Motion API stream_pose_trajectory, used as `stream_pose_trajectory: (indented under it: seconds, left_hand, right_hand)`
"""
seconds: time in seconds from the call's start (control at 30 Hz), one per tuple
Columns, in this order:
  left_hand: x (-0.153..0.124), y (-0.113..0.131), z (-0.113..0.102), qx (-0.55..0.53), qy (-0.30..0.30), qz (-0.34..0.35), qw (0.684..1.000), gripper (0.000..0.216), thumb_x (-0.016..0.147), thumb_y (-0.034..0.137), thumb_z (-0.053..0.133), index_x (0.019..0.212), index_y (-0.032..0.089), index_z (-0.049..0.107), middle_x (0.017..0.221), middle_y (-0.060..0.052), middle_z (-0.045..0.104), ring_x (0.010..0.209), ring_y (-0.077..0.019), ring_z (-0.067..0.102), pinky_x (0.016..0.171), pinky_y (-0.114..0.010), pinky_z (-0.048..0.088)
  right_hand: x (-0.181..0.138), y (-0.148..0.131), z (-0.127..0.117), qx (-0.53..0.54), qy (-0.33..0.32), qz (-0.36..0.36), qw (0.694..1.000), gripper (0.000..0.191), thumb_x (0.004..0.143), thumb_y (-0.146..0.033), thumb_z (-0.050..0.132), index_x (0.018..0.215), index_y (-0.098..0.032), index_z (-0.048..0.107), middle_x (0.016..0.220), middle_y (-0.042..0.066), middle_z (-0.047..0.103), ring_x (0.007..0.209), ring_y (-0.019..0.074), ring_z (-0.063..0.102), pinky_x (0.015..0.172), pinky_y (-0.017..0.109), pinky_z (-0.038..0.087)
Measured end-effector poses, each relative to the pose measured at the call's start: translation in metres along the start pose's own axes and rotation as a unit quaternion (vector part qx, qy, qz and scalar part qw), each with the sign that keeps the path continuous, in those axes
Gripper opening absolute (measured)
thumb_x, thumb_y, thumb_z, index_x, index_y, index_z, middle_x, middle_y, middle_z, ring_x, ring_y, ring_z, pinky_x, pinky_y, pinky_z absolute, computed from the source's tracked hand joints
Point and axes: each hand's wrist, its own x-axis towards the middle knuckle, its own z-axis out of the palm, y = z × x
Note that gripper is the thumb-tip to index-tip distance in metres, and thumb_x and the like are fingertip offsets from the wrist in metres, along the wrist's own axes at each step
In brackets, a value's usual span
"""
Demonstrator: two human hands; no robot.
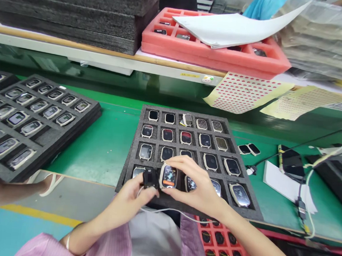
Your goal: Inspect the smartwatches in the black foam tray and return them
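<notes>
My right hand (pixel 196 181) grips a smartwatch case (pixel 169 176) by its edges, its screen lit with a dial and an orange bar. Close beside it, my left hand (pixel 134 192) pinches a small black block (pixel 150 178), from which a white cable (pixel 179 212) seems to run across my lap. The block and the watch are almost side by side; whether they touch I cannot tell. Both hands are over the front row of a dark foam tray (pixel 169 201) holding several watch cases in square pockets. My right hand covers part of the tray.
Another foam tray of watches (pixel 44 134) lies left, near a co-worker's arm (pixel 3 193). On the right are two loose watch cases (pixel 248 149), a phone (pixel 291 161) and cables. A shelf above carries a red foam tray (pixel 212 60) and black foam sheets (pixel 67 13).
</notes>
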Motion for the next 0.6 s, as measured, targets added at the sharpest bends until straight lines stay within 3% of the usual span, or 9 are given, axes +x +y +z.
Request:
stream_pose_trajectory:
  seconds: [0.13, 0.23, 0.43, 0.6]
  left_hand:
    - [-0.015, -0.002, -0.016, -0.065, 0.08, -0.032, 0.994, 0.032, 0.09, 0.046, 0.049, 0.097, 0.016, 0.058, 0.075, -0.001, 0.058, 0.043, -0.0027, 0.024, 0.042, -0.02, 0.015]
    - [-0.023, -0.002, -0.027, -0.07, 0.111, -0.014, 0.991, 0.031, 0.09, 0.044, 0.049, 0.1, 0.015, 0.058, 0.067, 0.0, 0.056, 0.041, -0.0018, 0.021, 0.041, -0.021, 0.013]
    - [-0.03, 0.006, -0.032, -0.066, 0.132, 0.009, 0.989, 0.031, 0.088, 0.042, 0.053, 0.099, 0.013, 0.061, 0.043, 0.008, 0.036, 0.04, -0.0056, 0.024, 0.043, -0.021, 0.019]
    - [-0.035, 0.008, -0.033, -0.052, 0.122, 0.02, 0.991, 0.03, 0.088, 0.039, 0.053, 0.102, 0.013, 0.06, 0.047, 0.006, 0.043, 0.041, -0.0063, 0.032, 0.046, -0.022, 0.026]
  right_hand:
    - [-0.009, 0.008, 0.005, -0.136, -0.052, 0.016, 0.989, 0.04, 0.078, -0.026, 0.069, 0.114, -0.014, 0.055, 0.115, 0.013, 0.058, 0.113, 0.0281, 0.05, 0.102, 0.053, 0.032]
    - [-0.007, 0.003, 0.007, -0.185, -0.098, -0.003, 0.978, 0.046, 0.08, -0.035, 0.069, 0.118, -0.013, 0.054, 0.126, 0.017, 0.052, 0.121, 0.031, 0.043, 0.106, 0.057, 0.025]
    - [0.035, -0.016, 0.023, -0.214, -0.154, -0.073, 0.962, 0.023, 0.086, -0.029, 0.06, 0.1, -0.011, 0.065, 0.123, 0.016, 0.054, 0.118, 0.0296, 0.045, 0.104, 0.05, 0.03]
    - [0.061, -0.02, 0.039, -0.241, -0.231, -0.108, 0.937, 0.028, 0.087, -0.033, 0.057, 0.094, -0.007, 0.066, 0.113, 0.021, 0.057, 0.109, 0.0317, 0.048, 0.091, 0.048, 0.04]
